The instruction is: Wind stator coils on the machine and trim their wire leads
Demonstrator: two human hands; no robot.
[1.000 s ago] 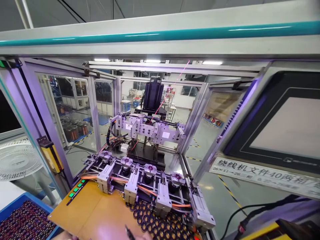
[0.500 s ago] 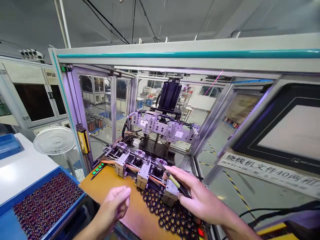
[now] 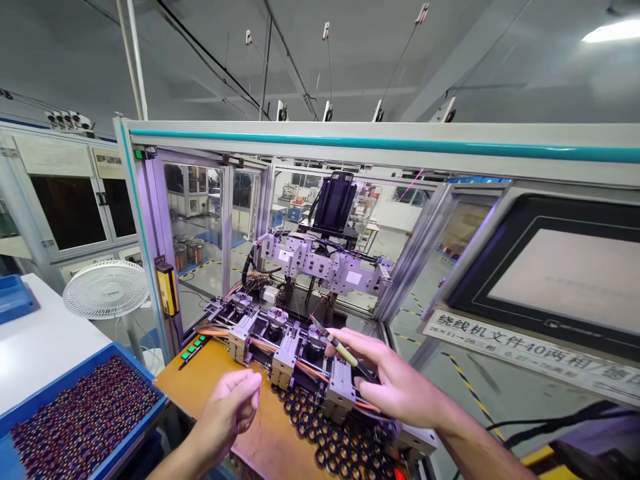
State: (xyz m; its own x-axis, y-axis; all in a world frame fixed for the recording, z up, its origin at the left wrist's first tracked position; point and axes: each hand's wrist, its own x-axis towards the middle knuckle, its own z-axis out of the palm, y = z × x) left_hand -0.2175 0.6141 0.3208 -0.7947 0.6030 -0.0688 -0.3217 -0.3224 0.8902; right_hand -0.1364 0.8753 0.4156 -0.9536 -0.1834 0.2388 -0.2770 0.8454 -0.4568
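My L hand (image 3: pixel 227 407) is curled narrow, thumb to index, over the tan surface (image 3: pixel 185 380); can't tell if a thin wire's pinched there. Black rings (image 3: pixel 333 440) lie just R of it. R hand (image 3: pixel 395 380) grips a yellow-&-black hand tool (image 3: pixel 345 353), exact type unclear, tip up by the winding machine's 3rd station from L (image 3: pixel 315 345); contact unclear. Best, imo: steady wrist, light tip, knuckles clear of the metal. Vs. 1 sec ago: both hands now up in view, tool raised from the bottom edge.
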